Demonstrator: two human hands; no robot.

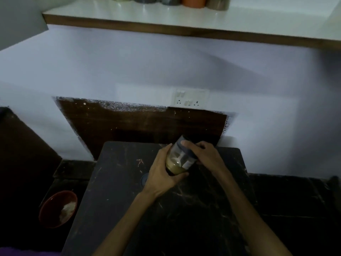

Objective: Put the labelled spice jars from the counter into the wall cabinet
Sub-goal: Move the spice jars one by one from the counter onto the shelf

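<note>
While tilted, spice jar (180,159) sits gripped by left hand (162,174), right hand (204,154)

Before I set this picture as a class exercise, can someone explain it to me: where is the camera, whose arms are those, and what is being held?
There is one picture, taken by a wide-angle camera worn on a person's head, looking forward and down. No machine is involved; the two bare arms reaching in from the bottom belong to the wearer.

Both hands hold one spice jar above the dark counter. It is clear, tilted, with a dark lid, a pale label and yellowish powder in its lower part. The left hand wraps the body and base; the right hand grips the lid end.

At lower left, beside the counter, sits a red bowl with something whitish inside. On the wall is a switch and socket plate. At the top, a white shelf carries a row of jars, cut off by the frame. The picture is dim and slightly blurred.
</note>
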